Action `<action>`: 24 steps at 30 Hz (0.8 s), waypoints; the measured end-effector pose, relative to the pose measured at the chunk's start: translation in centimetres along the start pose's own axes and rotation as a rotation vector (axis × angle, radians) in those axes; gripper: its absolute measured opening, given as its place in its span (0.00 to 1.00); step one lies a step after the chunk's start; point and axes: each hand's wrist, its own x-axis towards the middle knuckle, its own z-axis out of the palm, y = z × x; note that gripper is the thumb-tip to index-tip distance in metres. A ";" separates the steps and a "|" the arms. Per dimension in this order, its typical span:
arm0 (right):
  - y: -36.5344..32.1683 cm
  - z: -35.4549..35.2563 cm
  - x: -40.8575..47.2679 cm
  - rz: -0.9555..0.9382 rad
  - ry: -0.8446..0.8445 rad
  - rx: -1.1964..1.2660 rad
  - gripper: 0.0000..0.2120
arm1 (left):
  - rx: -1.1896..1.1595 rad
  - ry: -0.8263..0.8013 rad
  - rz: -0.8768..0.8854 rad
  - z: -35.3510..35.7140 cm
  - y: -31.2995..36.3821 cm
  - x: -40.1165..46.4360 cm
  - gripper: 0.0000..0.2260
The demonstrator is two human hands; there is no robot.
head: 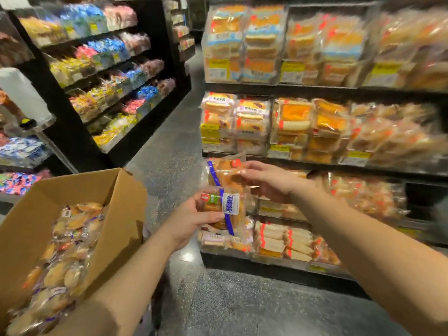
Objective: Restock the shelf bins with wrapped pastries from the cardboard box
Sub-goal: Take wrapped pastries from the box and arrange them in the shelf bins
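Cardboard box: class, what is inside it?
The cardboard box holds a loose heap of wrapped pastries in clear wrappers. The lower layers and the box floor are covered, and the left forearm hides the near corner.

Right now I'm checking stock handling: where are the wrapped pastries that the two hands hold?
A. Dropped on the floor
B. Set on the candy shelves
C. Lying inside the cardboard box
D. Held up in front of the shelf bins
D: the left hand and right hand grip wrapped pastries in the air before the shelf bins, clear of the cardboard box.
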 end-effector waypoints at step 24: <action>13.7 -44.4 -35.9 0.201 0.808 0.012 0.14 | 0.495 -0.729 -0.076 50.4 -2.1 24.0 0.25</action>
